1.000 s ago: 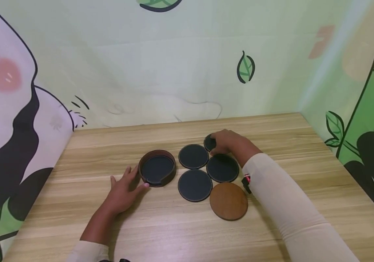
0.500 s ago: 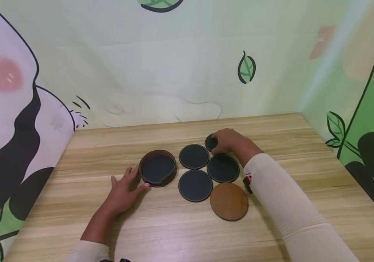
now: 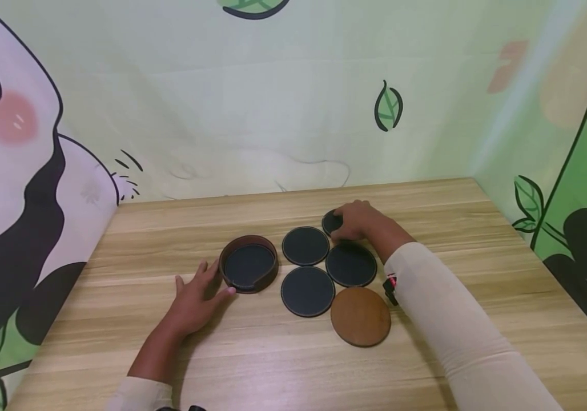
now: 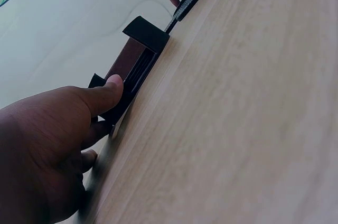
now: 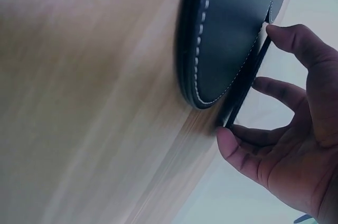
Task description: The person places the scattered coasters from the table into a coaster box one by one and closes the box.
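Five coasters lie flat on the wooden table (image 3: pixel 283 365): nearest, brown coaster (image 3: pixel 360 315), then three black coasters (image 3: pixel 307 291) clustered. Left hand (image 3: pixel 196 299) rests with relaxed fingers, thumb touching the round holder (image 3: pixel 248 264) (holder open, notch toward the person). Farthest, right hand (image 3: pixel 357 221) pinches the far black coaster's (image 3: pixel 329 221) edge, fingers curled round it, just beyond the cluster.
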`<state>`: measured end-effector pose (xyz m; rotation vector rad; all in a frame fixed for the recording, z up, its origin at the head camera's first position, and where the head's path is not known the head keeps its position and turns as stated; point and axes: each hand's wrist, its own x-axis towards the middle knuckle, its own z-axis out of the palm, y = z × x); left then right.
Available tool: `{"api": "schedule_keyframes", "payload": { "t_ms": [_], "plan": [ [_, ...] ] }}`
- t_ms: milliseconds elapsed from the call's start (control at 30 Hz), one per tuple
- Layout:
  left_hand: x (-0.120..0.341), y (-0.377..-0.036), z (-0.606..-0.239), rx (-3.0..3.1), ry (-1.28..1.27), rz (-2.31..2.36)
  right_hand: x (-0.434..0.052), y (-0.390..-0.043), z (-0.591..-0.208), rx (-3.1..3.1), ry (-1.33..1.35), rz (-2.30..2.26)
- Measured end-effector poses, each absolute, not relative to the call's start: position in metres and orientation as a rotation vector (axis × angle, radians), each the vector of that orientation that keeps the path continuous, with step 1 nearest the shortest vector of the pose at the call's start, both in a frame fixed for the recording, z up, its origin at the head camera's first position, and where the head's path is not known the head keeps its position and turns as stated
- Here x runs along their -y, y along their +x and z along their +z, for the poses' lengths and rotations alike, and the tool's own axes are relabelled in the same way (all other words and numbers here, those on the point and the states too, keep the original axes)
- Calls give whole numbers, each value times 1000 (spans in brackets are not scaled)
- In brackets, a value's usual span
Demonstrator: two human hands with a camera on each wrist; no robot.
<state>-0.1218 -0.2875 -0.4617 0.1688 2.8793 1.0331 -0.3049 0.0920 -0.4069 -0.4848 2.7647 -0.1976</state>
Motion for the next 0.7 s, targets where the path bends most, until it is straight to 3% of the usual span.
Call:
{"api": "schedule_keyframes", "payload": {
  "t_ms": [700],
  "plan": [
    [287,-122,-462,-2887,176,1030,-75,-295,-399,-2890,-396,-283]
  ]
}}
